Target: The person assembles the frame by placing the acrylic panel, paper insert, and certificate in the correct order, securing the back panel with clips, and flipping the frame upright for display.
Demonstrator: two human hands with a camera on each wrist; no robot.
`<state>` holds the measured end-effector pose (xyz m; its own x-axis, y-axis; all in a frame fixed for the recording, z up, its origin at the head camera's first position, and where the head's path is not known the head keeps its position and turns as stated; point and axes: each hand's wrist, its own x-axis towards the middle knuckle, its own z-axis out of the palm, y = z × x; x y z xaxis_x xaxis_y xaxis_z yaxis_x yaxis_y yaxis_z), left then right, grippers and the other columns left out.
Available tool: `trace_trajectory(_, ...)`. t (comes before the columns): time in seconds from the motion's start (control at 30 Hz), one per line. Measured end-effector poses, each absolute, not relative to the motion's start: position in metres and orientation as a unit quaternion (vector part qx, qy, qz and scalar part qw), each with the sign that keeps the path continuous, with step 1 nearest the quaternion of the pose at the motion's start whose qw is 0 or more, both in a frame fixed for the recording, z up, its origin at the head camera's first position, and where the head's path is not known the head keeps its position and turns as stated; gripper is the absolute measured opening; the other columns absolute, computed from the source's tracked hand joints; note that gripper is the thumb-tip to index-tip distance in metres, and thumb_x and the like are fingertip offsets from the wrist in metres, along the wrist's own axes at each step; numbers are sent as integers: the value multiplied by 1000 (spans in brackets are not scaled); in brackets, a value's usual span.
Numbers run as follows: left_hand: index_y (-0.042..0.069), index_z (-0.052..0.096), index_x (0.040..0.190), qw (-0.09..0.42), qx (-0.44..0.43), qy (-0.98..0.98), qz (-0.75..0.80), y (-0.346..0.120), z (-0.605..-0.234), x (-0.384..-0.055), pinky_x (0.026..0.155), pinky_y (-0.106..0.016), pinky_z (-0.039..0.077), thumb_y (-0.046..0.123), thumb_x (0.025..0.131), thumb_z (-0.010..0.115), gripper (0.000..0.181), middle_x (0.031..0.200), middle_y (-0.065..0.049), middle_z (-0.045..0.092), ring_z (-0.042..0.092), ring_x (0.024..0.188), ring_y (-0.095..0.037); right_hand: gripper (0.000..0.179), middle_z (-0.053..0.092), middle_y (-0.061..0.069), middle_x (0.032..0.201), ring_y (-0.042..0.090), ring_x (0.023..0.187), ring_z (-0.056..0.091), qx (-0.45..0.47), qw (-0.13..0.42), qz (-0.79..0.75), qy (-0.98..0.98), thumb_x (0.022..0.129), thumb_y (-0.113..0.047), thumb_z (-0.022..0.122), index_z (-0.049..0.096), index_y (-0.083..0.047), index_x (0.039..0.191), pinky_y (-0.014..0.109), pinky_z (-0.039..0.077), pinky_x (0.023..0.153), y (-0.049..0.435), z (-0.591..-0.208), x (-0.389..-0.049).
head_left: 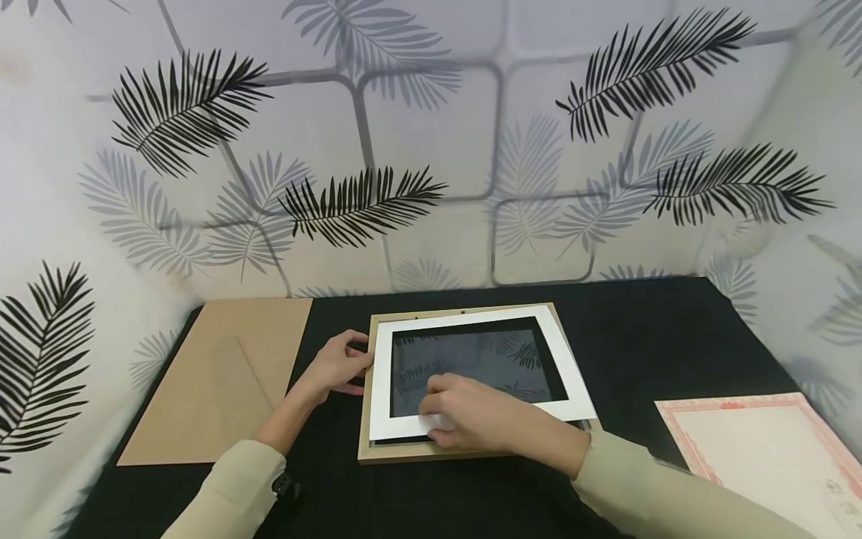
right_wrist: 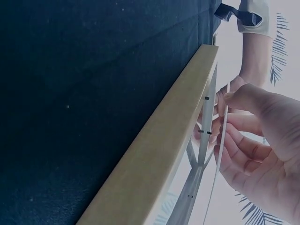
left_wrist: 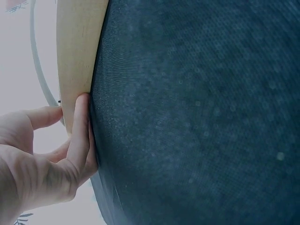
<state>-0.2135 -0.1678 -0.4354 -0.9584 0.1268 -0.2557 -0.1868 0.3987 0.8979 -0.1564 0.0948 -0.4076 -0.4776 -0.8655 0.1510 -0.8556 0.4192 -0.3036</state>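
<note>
A light wooden picture frame point(head_left: 364, 427) lies on the black cloth, its side facing the camera in the left wrist view. A white mat board point(head_left: 380, 374) with a rectangular window lies over it, slightly askew. Through that window shows a dark, glossy pane point(head_left: 471, 359) reflecting leaf patterns. At the frame's left side, my left hand point(head_left: 340, 361) grips the edge, fingers and thumb against the wood. My right hand point(head_left: 468, 412) pinches the mat's near edge between thumb and fingers; in the right wrist view the mat point(right_wrist: 219, 164) appears as a thin strip raised off the frame.
A brown backing board point(head_left: 202, 374) lies on the left of the black tablecloth point(head_left: 633, 344). On the right is a sheet of paper point(head_left: 761, 449) with a pink decorative border. A leaf-patterned curtain point(head_left: 431, 247) hangs behind the table.
</note>
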Motion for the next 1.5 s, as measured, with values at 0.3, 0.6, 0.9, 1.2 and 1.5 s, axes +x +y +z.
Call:
trace_trajectory(0.3, -4, 45, 142, 145, -15, 825, 546, -169, -437, -211, 64, -42, 61, 7, 103, 59, 44, 110, -22, 61, 69, 85, -28, 13, 57, -2, 94, 6, 78, 51, -509, 16, -182, 841, 91, -18, 78, 75, -10, 102, 15, 46, 66, 93, -411, -155)
trace_trajectory(0.6, -3, 45, 143, 144, -15, 826, 545, -171, -437, -211, 64, -41, 61, 9, 103, 60, 44, 110, -22, 62, 69, 85, -28, 13, 58, -2, 95, 5, 78, 51, -511, 11, -183, 840, 92, -17, 76, 74, -10, 102, 14, 46, 66, 91, -407, -154)
trace_trajectory(0.9, -3, 46, 142, 139, -10, 829, 542, -170, -439, -212, 64, -43, 61, 8, 103, 59, 43, 110, -22, 62, 69, 86, -29, 16, 59, -2, 98, 5, 81, 52, -505, 30, -182, 843, 94, -20, 76, 75, -11, 106, 17, 47, 69, 95, -414, -158)
trace_trajectory(1.2, -2, 47, 142, 134, -6, 830, 542, -169, -442, -213, 64, -43, 61, 8, 102, 61, 43, 110, -22, 62, 69, 86, -30, 17, 59, -3, 99, 6, 81, 53, -505, 39, -191, 841, 96, -24, 74, 75, -11, 108, 17, 47, 70, 100, -414, -158)
trace_trajectory(1.5, -3, 46, 144, 141, -4, 825, 547, -172, -441, -211, 66, -43, 61, 10, 104, 59, 44, 110, -21, 59, 69, 91, -31, 17, 63, 3, 101, 13, 84, 60, -481, 19, -236, 844, 97, -13, 72, 74, -4, 111, 22, 52, 72, 140, -410, -172)
